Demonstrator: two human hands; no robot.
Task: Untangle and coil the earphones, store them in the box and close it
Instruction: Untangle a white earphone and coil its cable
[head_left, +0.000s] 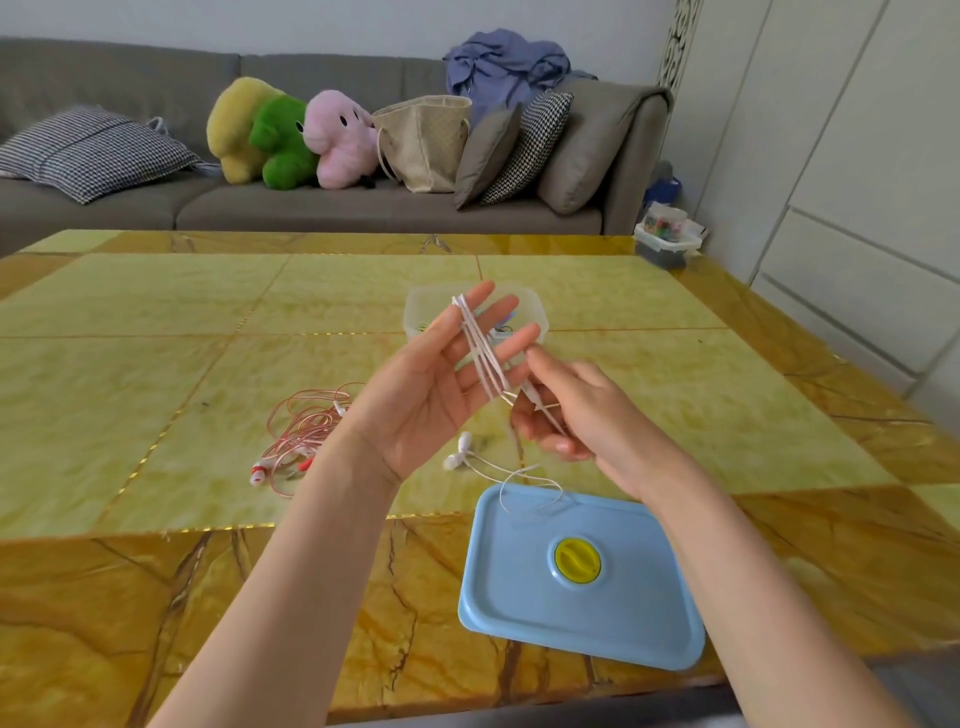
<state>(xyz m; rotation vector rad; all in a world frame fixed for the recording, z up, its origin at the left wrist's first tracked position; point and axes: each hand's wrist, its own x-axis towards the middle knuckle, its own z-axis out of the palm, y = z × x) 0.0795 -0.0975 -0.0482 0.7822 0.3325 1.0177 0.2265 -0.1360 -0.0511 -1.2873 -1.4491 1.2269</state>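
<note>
My left hand (441, 379) is raised palm up with its fingers spread and straight, and the white earphone cable (480, 348) is wound in several turns around those fingers. My right hand (566, 410) pinches the cable just right of the coil. The cable's loose end hangs down to the white earbuds (458, 451) on the table and loops over the blue lid (582, 577). The clear plastic box (535, 312) stands open behind my left hand, partly hidden by it. A tangled red earphone set (306, 431) lies on the table to the left.
The yellow marble-patterned table (208, 338) fills the view. The blue lid with its yellow knob (577, 558) lies near the front edge. Another small container (667, 239) sits off the table's far right corner. A grey sofa (311, 208) with cushions, plush toys and a bag stands behind.
</note>
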